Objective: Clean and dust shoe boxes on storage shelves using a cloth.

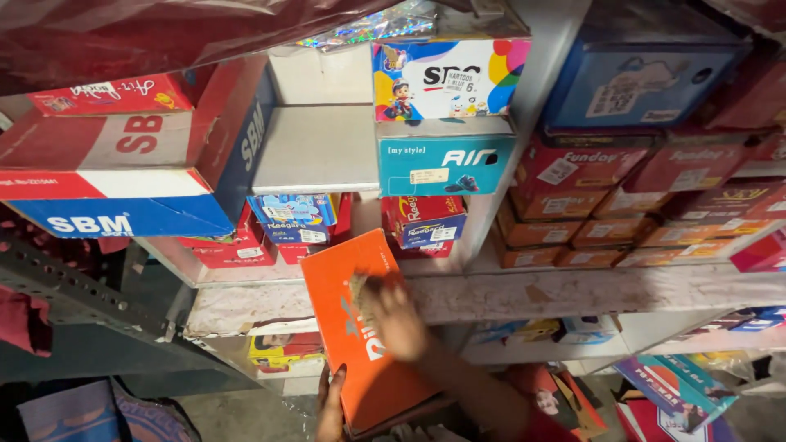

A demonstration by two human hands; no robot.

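An orange shoe box (348, 282) is held tilted in front of the middle shelf, low in the head view. My left hand (332, 405) grips its lower left edge from beneath. My right hand (393, 315) lies blurred on the box's orange lid, fingers spread over it. The box's upper corner reaches the edge of the worn white shelf board (573, 293). Just behind it on that shelf stand small red and blue boxes (424, 219).
A big red, white and blue carton (123, 172) juts out at upper left. A teal box (446, 160) and a colourful cartoon box (446, 78) are stacked at centre. Red and orange box stacks (647, 205) fill the right shelves. A grey metal upright (74, 295) slants at left.
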